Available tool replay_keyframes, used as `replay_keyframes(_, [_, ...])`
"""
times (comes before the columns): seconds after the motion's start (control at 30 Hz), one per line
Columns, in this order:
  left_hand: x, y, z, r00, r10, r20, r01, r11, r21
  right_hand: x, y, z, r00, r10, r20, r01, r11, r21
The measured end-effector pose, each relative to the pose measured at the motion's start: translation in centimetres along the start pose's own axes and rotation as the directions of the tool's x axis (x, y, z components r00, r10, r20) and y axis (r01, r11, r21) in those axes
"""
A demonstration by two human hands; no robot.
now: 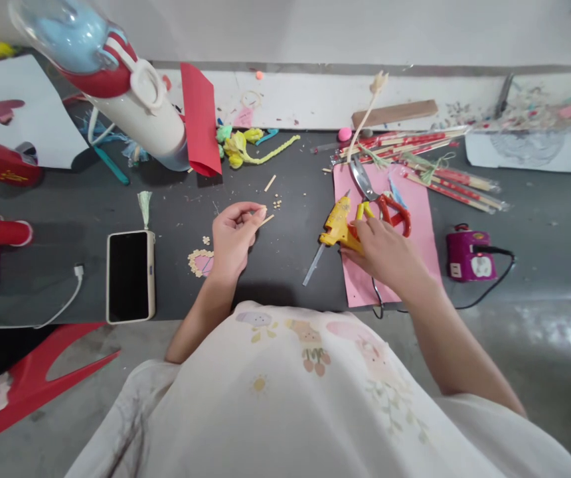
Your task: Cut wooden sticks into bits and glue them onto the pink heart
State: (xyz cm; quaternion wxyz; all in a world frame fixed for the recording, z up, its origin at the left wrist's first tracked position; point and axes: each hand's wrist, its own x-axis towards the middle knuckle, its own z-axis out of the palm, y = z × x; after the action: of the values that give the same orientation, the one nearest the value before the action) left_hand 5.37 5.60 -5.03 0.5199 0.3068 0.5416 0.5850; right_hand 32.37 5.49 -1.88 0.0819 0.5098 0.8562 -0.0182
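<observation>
My left hand (236,236) is closed in a pinch; whatever is between its fingertips is too small to make out. A thin wooden stick (267,220) shows just beside those fingertips. Small pale wooden bits (277,201) and another short stick (270,183) lie just beyond. Left of that wrist, partly hidden by it, is a pink heart-shaped piece edged with pale bits (196,263). My right hand (382,252) is closed around the handle of a yellow glue gun (336,222), which has a clear glue stick (314,264) poking out of its back. Red-handled scissors (365,182) lie behind that hand.
Beneath the glue gun lies a pink sheet (422,232). Wrapped chopsticks (415,143) are piled behind it. A purple power box (471,255) with a cord sits at right. On the left are a phone (129,277), a tall bottle (131,109) and a red folded card (200,119).
</observation>
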Motion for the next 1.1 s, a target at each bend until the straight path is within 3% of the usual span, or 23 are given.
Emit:
replay_keyframes(0.13, [-0.1, 0.1, -0.2, 1.0, 0.019, -0.004, -0.019, 0.998, 0.058, 0.9, -0.5, -2.2, 0.997, -0.052, 0.056, 0.05, 0.998, 0.033])
replay_keyframes(0.3, [-0.1, -0.1, -0.5, 0.993, 0.111, -0.034, -0.103, 0.98, 0.168, 4.9, -2.5, -3.9, 0.994, -0.094, 0.064, 0.086, 0.988, 0.126])
replay_keyframes(0.57, [-0.2, 0.0, -0.7, 0.965, 0.254, -0.058, -0.222, 0.918, 0.328, 11.5, -5.9, -1.9, 0.989, -0.132, -0.062, 0.143, 0.966, 0.217])
replay_keyframes(0.83, [-0.3, 0.3, -0.7, 0.97, 0.233, -0.069, -0.2, 0.926, 0.319, 12.7, -7.0, -1.0, 0.97, -0.237, -0.043, 0.241, 0.955, 0.171])
replay_keyframes(1.1, [-0.4, 0.3, -0.6, 0.985, 0.153, -0.075, -0.138, 0.975, 0.171, 12.6, -6.9, -0.7, 0.967, -0.252, -0.037, 0.255, 0.958, 0.13])
